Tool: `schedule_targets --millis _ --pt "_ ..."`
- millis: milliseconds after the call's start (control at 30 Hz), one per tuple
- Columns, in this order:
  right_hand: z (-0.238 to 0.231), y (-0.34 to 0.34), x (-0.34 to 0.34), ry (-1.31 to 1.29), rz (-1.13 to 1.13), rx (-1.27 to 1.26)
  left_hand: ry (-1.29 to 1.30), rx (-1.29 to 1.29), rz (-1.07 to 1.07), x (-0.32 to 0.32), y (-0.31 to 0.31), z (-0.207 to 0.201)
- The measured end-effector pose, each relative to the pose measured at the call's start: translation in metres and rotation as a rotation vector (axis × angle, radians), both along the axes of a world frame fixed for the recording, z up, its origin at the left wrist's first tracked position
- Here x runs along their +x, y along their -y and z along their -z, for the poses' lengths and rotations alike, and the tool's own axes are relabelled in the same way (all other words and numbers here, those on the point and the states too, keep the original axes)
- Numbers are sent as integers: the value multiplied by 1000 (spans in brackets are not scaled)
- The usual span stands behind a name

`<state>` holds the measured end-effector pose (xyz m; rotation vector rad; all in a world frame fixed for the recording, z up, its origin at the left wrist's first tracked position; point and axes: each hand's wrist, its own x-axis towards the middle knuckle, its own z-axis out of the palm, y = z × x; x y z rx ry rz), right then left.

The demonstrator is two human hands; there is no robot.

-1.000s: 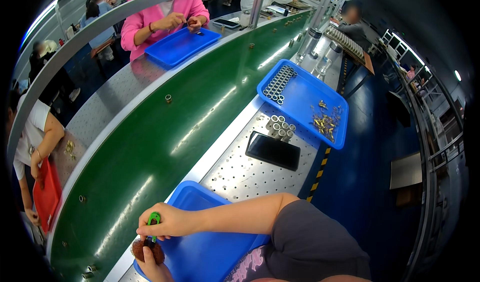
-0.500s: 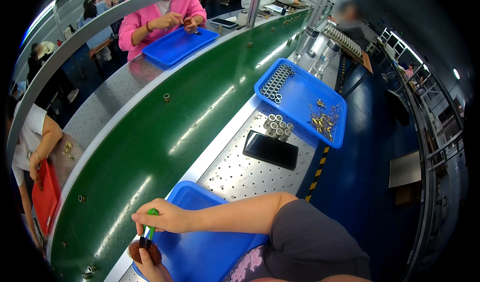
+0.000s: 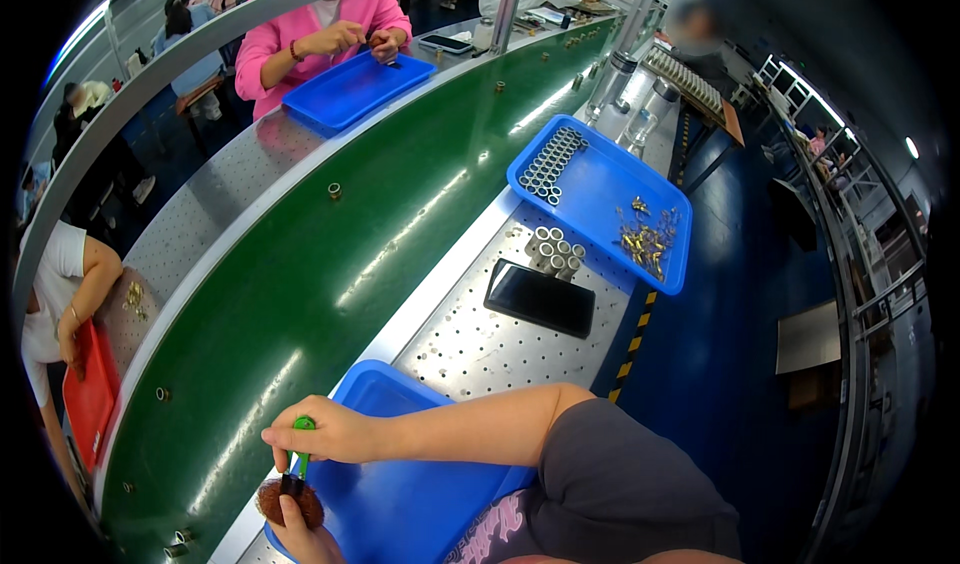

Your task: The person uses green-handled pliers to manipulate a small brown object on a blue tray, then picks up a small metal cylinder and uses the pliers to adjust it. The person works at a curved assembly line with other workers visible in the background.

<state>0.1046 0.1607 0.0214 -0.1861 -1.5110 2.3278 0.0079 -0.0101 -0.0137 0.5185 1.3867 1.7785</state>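
Note:
Low in the head view, my left hand (image 3: 308, 542) holds a reddish-brown, fibrous round coil (image 3: 268, 504), like fine copper wire, with the thumb on top. Above it, my right hand (image 3: 325, 432) is closed around a small green-handled tool (image 3: 304, 426). The tool's dark lower end meets the coil beside my left thumb; its exact kind is not clear. Both hands are over the left edge of a blue tray (image 3: 400, 509). My right forearm crosses above that tray, and most of my left hand's fingers are hidden under the coil.
A green conveyor belt (image 3: 300, 294) carries scattered small metal rings. On the perforated metal bench are a black phone (image 3: 540, 299), several metal tubes (image 3: 553, 256) and another blue tray (image 3: 600, 179) with rings and brass-coloured pieces. Across the belt, a person in pink works over a blue tray (image 3: 345, 99).
My hands, the coil and the green tool keep nearly the same place. The person at the far left has shifted slightly.

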Motion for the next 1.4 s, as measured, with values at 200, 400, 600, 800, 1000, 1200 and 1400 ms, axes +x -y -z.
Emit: schedule_targets --millis 200,400,600,800,1000,1200,1400 --pt "-1 -1 0 21 35 -39 -27 6 -12 4 -3 -6" --pt "-1 3 -1 8 50 21 -25 24 62 3 -4 -10" --pt "-6 2 1 15 37 64 -79 -7 -38 12 -8 -13" --pt "-6 4 1 18 32 45 -63 13 22 10 -8 -17" --pt "-4 5 2 17 63 52 -58 51 25 7 -7 -11" --pt "-2 3 0 25 60 -23 -63 57 41 6 -7 -12" --pt "-5 3 1 17 39 -42 -15 15 -32 9 -6 -12"
